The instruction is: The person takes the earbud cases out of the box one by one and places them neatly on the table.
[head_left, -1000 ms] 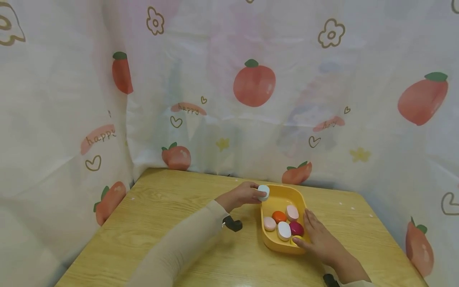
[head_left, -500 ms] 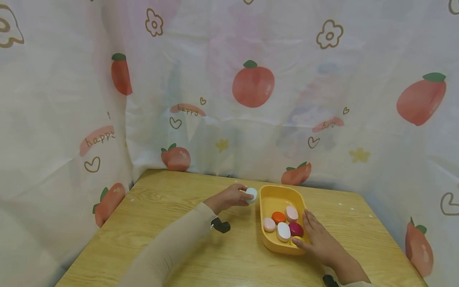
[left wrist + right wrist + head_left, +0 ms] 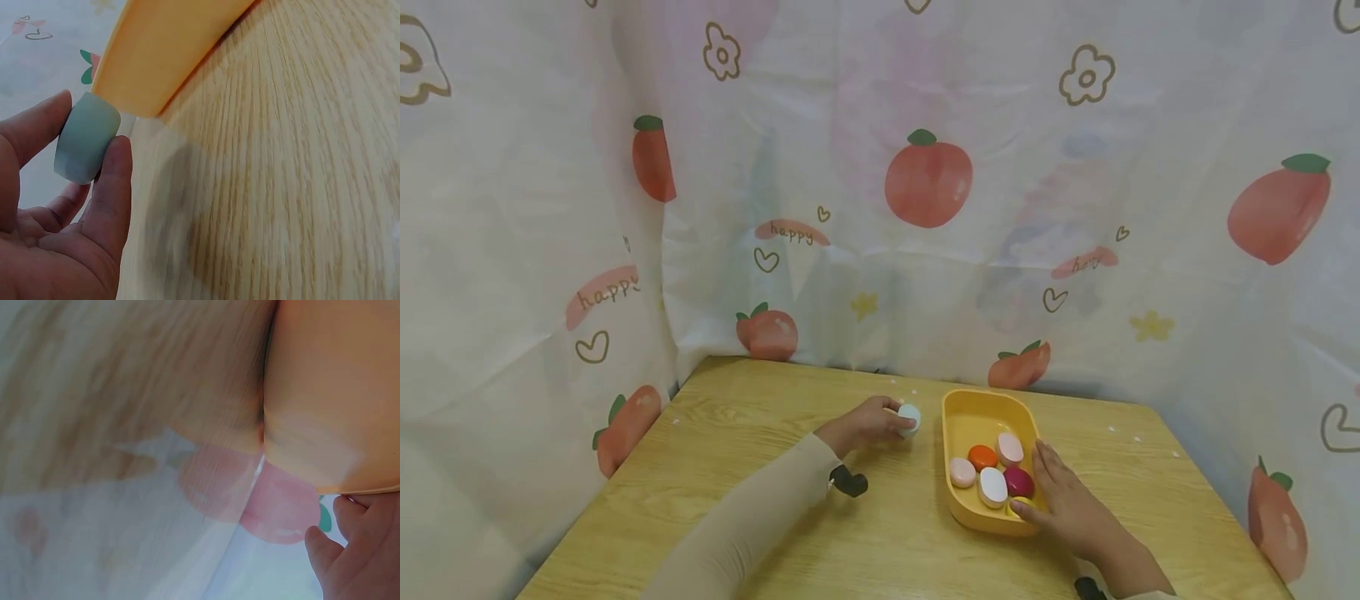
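Note:
In the head view a pale blue-green, rounded block is pinched by my left hand, left of the yellow tray. The left wrist view shows the block between thumb and fingertips, above the table. Several smooth pieces lie in the tray's near part: an orange one, a dark pink one, a white one and two pale pink ones. My right hand rests along the tray's right wall, fingers straight, thumb over the rim. A yellow piece shows partly beneath that thumb.
The wood-grain table ends at a white curtain printed with fruit and flowers, which hangs behind it and at both sides. Small white specks dot the tabletop near its back and right.
My left hand has moved left and slightly nearer, carrying the block from over the tray's left rim to outside the tray. The right hand and the tray stay put.

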The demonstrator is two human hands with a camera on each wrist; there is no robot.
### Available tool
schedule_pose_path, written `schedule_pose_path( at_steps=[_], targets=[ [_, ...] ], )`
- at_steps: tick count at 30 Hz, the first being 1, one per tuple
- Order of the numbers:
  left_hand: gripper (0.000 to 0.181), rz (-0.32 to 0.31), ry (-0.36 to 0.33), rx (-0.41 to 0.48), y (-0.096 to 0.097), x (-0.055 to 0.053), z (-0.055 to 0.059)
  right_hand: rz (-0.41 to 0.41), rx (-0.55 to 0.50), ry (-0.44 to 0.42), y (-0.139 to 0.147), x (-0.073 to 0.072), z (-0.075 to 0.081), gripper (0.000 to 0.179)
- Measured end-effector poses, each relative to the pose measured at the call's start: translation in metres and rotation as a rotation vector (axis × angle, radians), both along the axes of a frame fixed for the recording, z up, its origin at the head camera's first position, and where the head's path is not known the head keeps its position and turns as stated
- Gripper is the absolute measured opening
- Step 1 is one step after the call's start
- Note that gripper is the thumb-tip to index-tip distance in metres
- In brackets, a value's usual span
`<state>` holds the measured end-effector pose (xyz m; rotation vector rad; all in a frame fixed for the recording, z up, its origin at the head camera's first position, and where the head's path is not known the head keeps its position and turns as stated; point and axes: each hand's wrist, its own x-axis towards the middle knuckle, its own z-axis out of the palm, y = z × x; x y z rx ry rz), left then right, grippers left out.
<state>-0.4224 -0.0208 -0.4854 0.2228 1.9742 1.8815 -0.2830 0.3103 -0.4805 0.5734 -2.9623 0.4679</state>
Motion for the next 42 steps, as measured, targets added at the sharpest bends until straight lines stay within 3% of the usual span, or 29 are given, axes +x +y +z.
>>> schedule_pose_path(
  at_steps=[6,16,29,35,42],
  targets=[
    [0.038,0.024,-0.015,-0.038,-0.002,0.001,-0.008,0.006,-0.005,0.004,0.001,0.002,0.000,0.093],
    [0.046,0.011,0.048,-0.154,-0.009,-0.004,-0.020,0.002,0.004,0.009,0.000,0.000,0.001,0.094],
    [0.045,0.020,0.098,-0.214,-0.012,0.008,-0.017,0.003,0.007,0.019,0.003,-0.001,-0.003,0.094],
    [0.045,0.037,0.179,-0.281,-0.008,0.010,-0.016,0.007,0.002,0.029,0.004,-0.001,-0.003,0.093],
    [0.045,0.055,0.212,-0.366,-0.007,0.013,-0.016,0.010,-0.002,0.017,0.003,-0.001,-0.003,0.093]
  ],
)
